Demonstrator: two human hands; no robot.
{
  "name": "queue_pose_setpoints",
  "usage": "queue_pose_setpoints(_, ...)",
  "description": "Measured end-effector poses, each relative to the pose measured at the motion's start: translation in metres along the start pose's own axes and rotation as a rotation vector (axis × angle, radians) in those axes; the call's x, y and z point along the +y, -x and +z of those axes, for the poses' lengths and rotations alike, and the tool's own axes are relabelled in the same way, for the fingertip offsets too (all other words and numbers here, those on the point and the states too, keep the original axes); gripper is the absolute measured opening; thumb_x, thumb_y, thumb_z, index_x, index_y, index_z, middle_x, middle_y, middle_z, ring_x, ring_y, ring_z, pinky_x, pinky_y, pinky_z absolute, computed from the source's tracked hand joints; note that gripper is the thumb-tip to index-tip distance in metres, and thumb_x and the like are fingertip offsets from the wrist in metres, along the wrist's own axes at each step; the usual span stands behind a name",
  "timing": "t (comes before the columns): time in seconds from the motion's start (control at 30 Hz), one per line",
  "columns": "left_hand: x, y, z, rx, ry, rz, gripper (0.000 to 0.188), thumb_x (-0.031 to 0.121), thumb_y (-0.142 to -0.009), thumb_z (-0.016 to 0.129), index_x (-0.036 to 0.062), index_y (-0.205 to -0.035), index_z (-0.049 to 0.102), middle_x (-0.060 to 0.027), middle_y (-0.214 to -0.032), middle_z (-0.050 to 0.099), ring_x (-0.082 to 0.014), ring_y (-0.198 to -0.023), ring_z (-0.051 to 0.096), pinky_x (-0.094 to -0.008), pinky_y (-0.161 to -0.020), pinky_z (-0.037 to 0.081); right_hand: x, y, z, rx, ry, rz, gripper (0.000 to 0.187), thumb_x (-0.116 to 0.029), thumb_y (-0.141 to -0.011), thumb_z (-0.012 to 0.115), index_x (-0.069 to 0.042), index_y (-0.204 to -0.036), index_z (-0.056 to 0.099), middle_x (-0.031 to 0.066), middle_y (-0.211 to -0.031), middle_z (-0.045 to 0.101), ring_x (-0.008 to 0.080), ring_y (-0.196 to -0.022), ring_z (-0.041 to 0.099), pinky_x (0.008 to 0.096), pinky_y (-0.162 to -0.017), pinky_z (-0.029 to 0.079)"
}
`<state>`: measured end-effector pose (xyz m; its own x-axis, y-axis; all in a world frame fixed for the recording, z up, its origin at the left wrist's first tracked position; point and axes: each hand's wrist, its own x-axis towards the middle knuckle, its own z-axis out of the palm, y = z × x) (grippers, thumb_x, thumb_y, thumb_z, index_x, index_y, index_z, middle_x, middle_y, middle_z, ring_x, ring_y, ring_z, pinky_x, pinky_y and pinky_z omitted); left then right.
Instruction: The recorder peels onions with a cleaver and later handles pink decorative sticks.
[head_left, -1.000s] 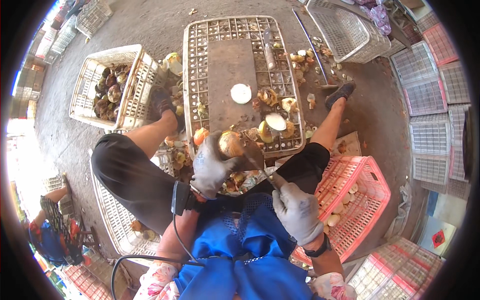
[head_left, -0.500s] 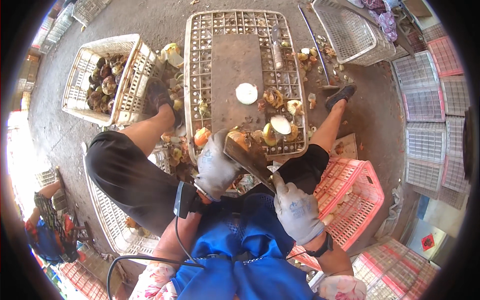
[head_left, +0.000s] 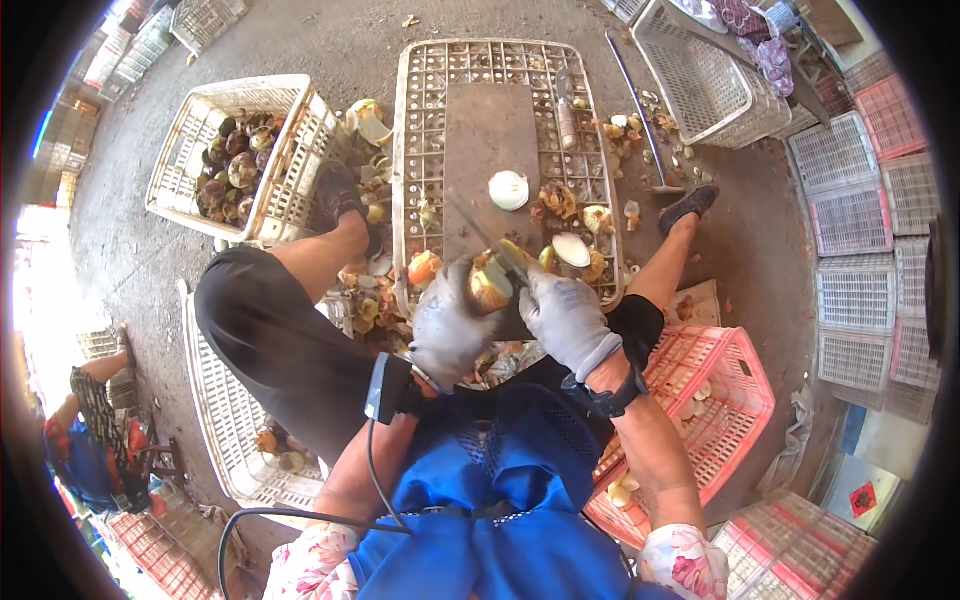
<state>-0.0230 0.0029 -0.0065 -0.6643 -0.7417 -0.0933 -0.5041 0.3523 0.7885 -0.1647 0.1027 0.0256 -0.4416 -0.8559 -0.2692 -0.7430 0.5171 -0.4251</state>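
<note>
My left hand (head_left: pixel 450 325), in a grey glove, is closed around a round yellow-brown piece of produce (head_left: pixel 490 288), its exact kind unclear. The gloved fingers of my right hand (head_left: pixel 568 318) grip a knife, whose blade (head_left: pixel 492 238) slants up and to the left. That blade lies at the produce's upper right side, over the near end of a brown board (head_left: pixel 485 130). On the board rests a pale round peeled piece (head_left: pixel 509 190). A white oval cut piece (head_left: pixel 571 250) and an orange-skinned piece (head_left: pixel 425 267) lie at the sides.
The board lies on an upturned slatted crate (head_left: pixel 403 150), with another knife (head_left: pixel 566 115) on it. A white crate of dark round produce (head_left: pixel 297 150) stands at left. At my right is a red crate (head_left: pixel 745 425) with pale pieces. Scraps (head_left: pixel 372 125) and a long-handled tool (head_left: pixel 637 105) lie around.
The knife has swung from pointing toward me to pointing away, up against the produce. My right hand moved forward and left, and my left hand turned the produce into view.
</note>
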Motion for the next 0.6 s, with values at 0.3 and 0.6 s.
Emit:
queue_pose_setpoints(0.3, -0.007, -0.016, -0.009, -0.073, -0.326, 0.372, 0.080, 0.018, -0.070, 0.081, 0.0056, -0.141, 0.045, -0.0215, -0.133, 0.057, -0.0388, -0.113, 0.061, -0.0478, -0.089, 0.052, 0.009, 0.079, 0.018, 0.203, -0.317, 0.107, 0.021, -0.023, -0.095, 0.060, -0.003, -0.091, 0.062, 0.0226, -0.075, 0.066, 0.0439, -0.074, 0.066, 0.0527, -0.066, 0.051)
queue_pose_setpoints(0.6, -0.002, 0.019, -0.010, -0.140, 0.130, -0.014, 0.111, 0.032, -0.070, 0.089, -0.0018, -0.153, 0.023, -0.0263, -0.126, 0.060, -0.0353, -0.102, 0.068, -0.0427, -0.090, 0.053, -0.002, 0.123, 0.033, 0.175, -0.297, 0.121, 0.022, -0.015, -0.092, 0.064, -0.003, -0.110, 0.064, 0.0203, -0.079, 0.067, 0.0389, -0.073, 0.068, 0.0454, -0.064, 0.054)
